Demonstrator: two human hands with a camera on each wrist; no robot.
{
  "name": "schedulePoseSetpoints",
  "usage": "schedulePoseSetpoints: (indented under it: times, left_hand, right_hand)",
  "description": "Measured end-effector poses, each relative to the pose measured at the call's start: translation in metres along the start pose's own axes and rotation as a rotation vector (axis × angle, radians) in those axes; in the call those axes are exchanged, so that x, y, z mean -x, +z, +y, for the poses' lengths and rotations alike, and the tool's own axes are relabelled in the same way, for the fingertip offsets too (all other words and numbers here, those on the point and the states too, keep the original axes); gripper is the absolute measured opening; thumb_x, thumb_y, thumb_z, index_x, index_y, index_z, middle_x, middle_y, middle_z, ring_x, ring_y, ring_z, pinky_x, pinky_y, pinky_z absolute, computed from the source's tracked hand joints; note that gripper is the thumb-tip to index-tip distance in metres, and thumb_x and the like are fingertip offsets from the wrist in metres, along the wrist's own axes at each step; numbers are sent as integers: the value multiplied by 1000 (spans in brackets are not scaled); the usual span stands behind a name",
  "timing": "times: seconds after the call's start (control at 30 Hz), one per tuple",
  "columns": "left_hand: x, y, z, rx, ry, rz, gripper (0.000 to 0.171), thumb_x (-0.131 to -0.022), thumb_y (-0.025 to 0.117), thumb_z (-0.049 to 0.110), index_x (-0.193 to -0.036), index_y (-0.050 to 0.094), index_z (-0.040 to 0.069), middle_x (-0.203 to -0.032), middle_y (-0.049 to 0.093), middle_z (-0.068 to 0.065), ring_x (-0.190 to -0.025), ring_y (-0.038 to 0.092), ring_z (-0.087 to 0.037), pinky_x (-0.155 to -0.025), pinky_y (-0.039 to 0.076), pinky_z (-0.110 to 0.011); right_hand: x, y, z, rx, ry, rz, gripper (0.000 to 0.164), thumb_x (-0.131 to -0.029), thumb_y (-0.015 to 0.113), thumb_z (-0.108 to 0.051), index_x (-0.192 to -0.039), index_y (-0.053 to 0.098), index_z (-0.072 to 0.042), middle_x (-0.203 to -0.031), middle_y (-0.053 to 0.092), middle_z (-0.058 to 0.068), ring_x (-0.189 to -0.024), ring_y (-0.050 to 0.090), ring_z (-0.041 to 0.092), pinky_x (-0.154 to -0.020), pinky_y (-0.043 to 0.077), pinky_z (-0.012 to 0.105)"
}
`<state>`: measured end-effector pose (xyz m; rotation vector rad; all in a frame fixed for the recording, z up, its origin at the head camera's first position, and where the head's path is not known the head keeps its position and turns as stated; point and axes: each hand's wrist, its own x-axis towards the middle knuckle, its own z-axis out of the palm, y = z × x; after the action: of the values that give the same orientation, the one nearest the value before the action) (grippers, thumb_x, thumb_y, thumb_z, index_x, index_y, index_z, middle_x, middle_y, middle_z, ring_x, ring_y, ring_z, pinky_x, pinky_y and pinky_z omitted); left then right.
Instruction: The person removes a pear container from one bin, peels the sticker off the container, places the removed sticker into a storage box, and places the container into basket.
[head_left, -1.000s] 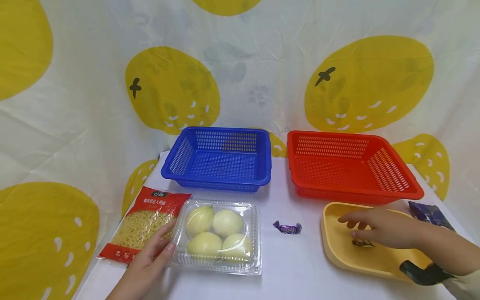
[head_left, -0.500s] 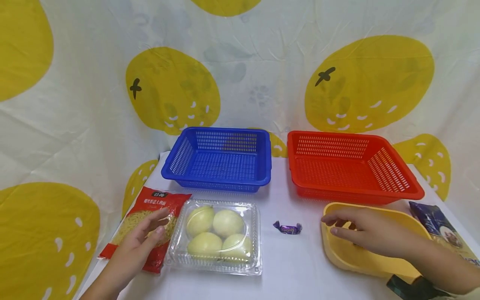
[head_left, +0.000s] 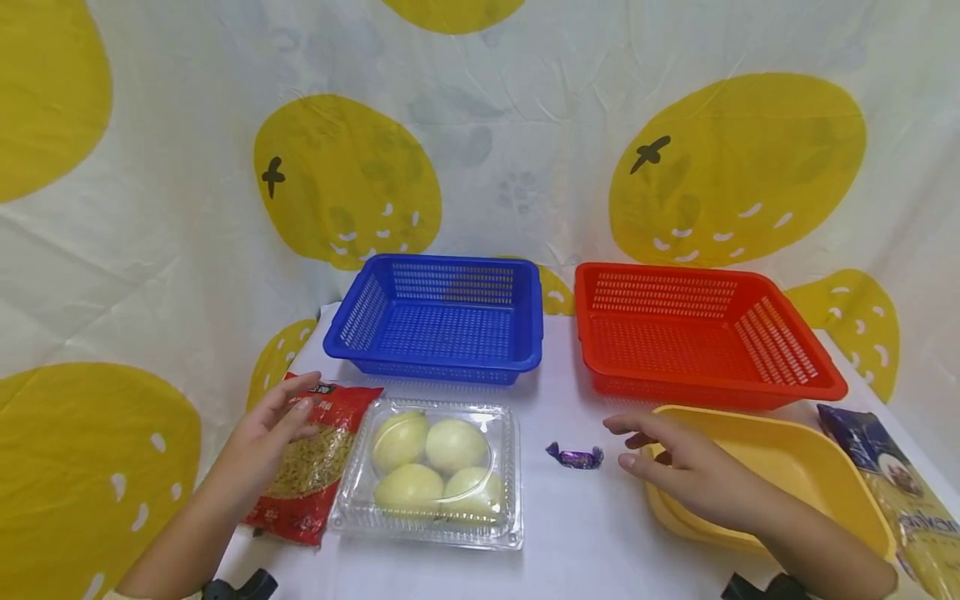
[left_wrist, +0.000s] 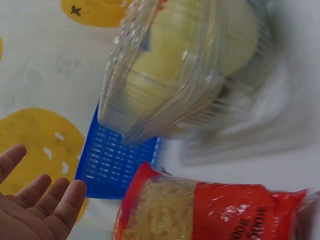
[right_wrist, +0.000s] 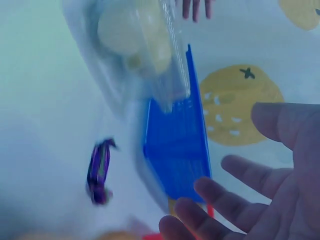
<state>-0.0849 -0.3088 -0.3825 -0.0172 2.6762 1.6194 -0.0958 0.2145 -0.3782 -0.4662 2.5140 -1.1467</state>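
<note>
Here's the purple wrapped candy (head_left: 575,458), lying on the white table (head_left: 570,533) between the clear box and the yellow tray, its long axis running side to side, twisted ends pointing left and right. The right hand (head_left: 678,471) is the nearer one: the candy lies just to its left, apart from the fingertips, with one twisted end facing them. That hand holds nothing, thumb and fingers apart. It appears over the near-left rim of the yellow tray (head_left: 810,467), though whether it brushes that rim I can't tell from this angle.

Across on the other side, the left hand (head_left: 266,433) has nothing in it either, fingers spread, over the red pasta bag (head_left: 311,467); the clear box (head_left: 427,537) of four pale yellow fruits (head_left: 456,446) sits between it and the candy. Farther out, the blue basket (head_left: 435,360) stands behind the box, the red basket (head_left: 712,383) behind the tray, and a purple-and-gold packet (head_left: 896,483) lies along the tray's right side. Beyond it all hangs a fruit-print cloth (head_left: 525,167).
</note>
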Motion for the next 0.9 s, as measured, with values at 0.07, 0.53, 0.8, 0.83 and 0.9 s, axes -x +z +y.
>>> schedulePoseSetpoints:
  times: [0.07, 0.53, 0.8, 0.83, 0.9]
  left_hand:
    - [-8, -2, 0, 24, -11, 8, 59, -115, 46, 43, -166, 36, 15, -169, 37, -15, -127, 62, -41, -104, 54, -32]
    - [-57, -6, -15, 164, -45, -14, 68, -115, 48, 41, -169, 25, 8, -169, 25, -25, -144, 44, -48, -95, 59, -28]
    - [-89, -6, -25, 193, -66, -15, 69, -114, 50, 39, -171, 21, 13, -172, 23, -24, -151, 38, -46, -101, 58, -33]
    - [-92, -6, -26, 186, -67, -20, 69, -114, 49, 40, -172, 21, 15, -173, 23, -23, -152, 39, -46, -104, 57, -37]
    - [-97, -4, -27, 176, -84, -28, 70, -114, 49, 44, -172, 20, 20, -174, 23, -21, -151, 41, -47, -110, 52, -49]
  right_hand:
    - [-3, 8, -2, -47, 13, 9, 51, -103, 71, -37, -149, 59, -18, -147, 63, 3, -127, 61, 26, -96, 56, 43]
    - [-27, 84, 5, -438, 2, 4, 67, -109, 62, -29, -165, 31, -10, -157, 47, 27, -130, 55, 38, -90, 59, 36]
    - [-50, 114, -6, -523, -32, 47, 77, -107, 62, -24, -169, 20, -10, -161, 39, 33, -140, 49, 46, -96, 55, 41]
    - [-53, 117, -8, -531, -36, 53, 77, -107, 63, -23, -170, 19, -11, -162, 38, 33, -142, 47, 47, -96, 55, 40]
    - [-59, 121, -10, -534, -43, 70, 79, -107, 64, -24, -170, 19, -13, -163, 38, 32, -144, 46, 49, -97, 54, 40]
